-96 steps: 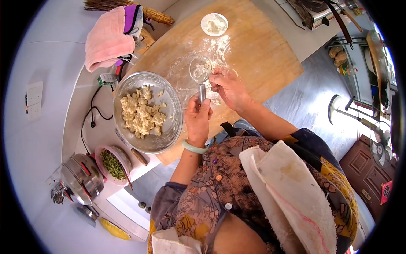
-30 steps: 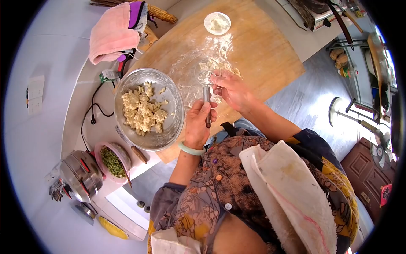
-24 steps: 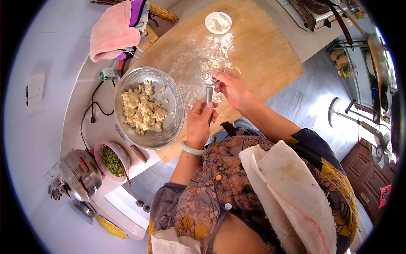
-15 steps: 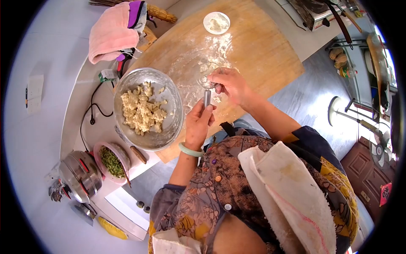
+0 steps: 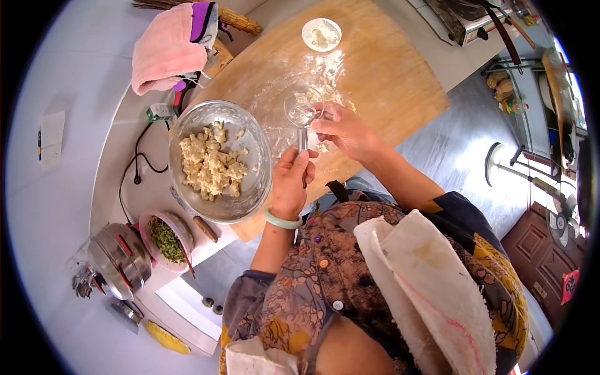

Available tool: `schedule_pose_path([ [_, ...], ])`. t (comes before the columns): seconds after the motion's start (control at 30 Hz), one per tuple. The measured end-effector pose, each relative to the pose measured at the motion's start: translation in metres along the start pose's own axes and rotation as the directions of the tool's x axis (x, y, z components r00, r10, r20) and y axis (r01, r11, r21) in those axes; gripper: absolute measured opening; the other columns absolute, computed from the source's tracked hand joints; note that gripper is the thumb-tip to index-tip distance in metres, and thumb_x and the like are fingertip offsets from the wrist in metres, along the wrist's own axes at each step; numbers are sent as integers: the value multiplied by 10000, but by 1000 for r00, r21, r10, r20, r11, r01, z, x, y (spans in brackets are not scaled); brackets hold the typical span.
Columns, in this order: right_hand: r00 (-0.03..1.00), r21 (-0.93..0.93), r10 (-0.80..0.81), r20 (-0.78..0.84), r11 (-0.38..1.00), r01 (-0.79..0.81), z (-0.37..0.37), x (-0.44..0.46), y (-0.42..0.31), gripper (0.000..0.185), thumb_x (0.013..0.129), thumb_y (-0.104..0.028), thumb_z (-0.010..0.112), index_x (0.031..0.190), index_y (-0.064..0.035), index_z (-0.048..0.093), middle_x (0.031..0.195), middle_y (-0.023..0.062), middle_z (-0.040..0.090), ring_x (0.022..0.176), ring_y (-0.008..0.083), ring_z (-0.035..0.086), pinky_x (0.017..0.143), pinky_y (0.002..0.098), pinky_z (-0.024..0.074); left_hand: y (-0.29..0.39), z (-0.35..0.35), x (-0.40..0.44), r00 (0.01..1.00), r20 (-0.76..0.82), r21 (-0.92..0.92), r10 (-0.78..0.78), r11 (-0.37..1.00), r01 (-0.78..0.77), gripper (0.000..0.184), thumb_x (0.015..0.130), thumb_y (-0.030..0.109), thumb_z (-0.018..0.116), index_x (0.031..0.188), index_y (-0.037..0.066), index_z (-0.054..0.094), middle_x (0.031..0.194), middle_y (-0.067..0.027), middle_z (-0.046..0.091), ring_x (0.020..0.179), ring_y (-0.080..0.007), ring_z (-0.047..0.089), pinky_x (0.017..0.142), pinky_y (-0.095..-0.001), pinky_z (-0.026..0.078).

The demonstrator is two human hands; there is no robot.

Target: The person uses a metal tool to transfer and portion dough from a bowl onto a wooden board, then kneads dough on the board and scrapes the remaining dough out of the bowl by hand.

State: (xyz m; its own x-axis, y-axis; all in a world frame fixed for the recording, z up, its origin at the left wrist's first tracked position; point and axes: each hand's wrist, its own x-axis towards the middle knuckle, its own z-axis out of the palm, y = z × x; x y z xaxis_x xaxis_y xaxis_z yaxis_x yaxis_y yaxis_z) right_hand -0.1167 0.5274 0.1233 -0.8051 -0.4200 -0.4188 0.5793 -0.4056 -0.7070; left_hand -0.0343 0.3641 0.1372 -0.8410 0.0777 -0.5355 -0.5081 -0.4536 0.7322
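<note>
My left hand (image 5: 292,182) is closed around the metal handle of a whisk (image 5: 302,136), whose round wire head points away from me over the floured wooden board (image 5: 387,75). At the base of the wires, the fingers of my right hand (image 5: 347,132) are pinched on the whisk. Bits of dough and flour (image 5: 329,70) lie on the board under and beyond the whisk. Left of my left hand stands a metal bowl (image 5: 259,169) with crumbly dough (image 5: 209,162) in it.
A small white bowl of flour (image 5: 322,34) sits at the board's far side. Pink cloth (image 5: 169,50) lies at the back left. Nearer are a pink bowl of chopped greens (image 5: 165,240), a wooden-handled tool (image 5: 205,229) and a steel pot (image 5: 119,259). A stove (image 5: 465,22) is at upper right.
The whisk has turned and shifted slightly in my hands, its wire head now showing rounder than half a second ago. My right fingers have moved a little along its wires.
</note>
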Motion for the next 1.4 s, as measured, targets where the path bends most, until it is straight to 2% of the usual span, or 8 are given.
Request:
schedule_pose_path([
  [0.17,999,170,-17,-50,985,25,-16,0,3,385,884,-171,652,1202,8,533,894,48,582,770,123,541,684,260,441,1,1,-1,1000,-3,-125,-2,992,2,207,969,152,545,1114,10,586,882,-57,634,600,-51,491,502,-181,362],
  [0.37,995,198,15,-101,980,6,-18,6,14,175,956,-202,555,893,-43,594,701,5,532,589,108,481,569,257,404,7,5,-4,996,86,-166,-33,985,47,381,991,193,513,1297,-33,498,907,-57,616,646,-83,501,550,-209,388],
  [0.57,999,147,38,-33,989,-33,-21,7,19,194,966,-242,546,876,-73,578,717,12,538,593,98,473,547,247,392,1,6,-3,996,85,-75,-39,996,45,410,992,210,512,1317,-39,481,908,-56,615,651,-89,502,578,-215,405],
  [0.77,994,344,93,-56,936,-69,-9,7,15,208,958,-288,551,929,-85,582,761,18,578,614,111,504,557,254,419,1,1,-5,984,164,-44,-75,996,83,397,989,214,518,1315,-12,497,910,-46,604,643,-81,472,562,-204,373],
  [0.87,981,376,45,191,919,-116,-18,8,13,209,971,-312,535,948,-111,587,816,12,597,648,114,531,571,260,440,4,1,-7,981,159,-17,-111,993,115,381,987,210,520,1300,-6,511,906,-44,602,624,-78,447,548,-201,345],
  [0.97,985,357,94,148,923,-142,-19,7,11,271,935,-350,579,960,-80,587,793,31,591,623,125,519,556,262,433,6,0,-8,975,184,-15,-123,992,128,372,984,205,523,1286,-11,520,896,-43,605,612,-78,433,541,-203,330],
  [1.07,963,394,15,269,911,-124,-24,8,14,239,933,-322,584,953,-84,589,822,43,608,633,139,524,567,286,452,5,-2,-9,971,193,-43,-139,988,149,365,981,200,525,1275,-17,526,883,-43,608,608,-80,432,544,-203,334],
  [1.4,989,365,18,148,928,-71,-16,-7,5,103,917,-174,582,965,-85,601,868,55,634,706,183,596,630,359,513,7,-1,-11,953,260,-160,-157,966,203,371,976,197,530,1266,-33,525,891,-57,621,578,-80,420,523,-201,338],
])
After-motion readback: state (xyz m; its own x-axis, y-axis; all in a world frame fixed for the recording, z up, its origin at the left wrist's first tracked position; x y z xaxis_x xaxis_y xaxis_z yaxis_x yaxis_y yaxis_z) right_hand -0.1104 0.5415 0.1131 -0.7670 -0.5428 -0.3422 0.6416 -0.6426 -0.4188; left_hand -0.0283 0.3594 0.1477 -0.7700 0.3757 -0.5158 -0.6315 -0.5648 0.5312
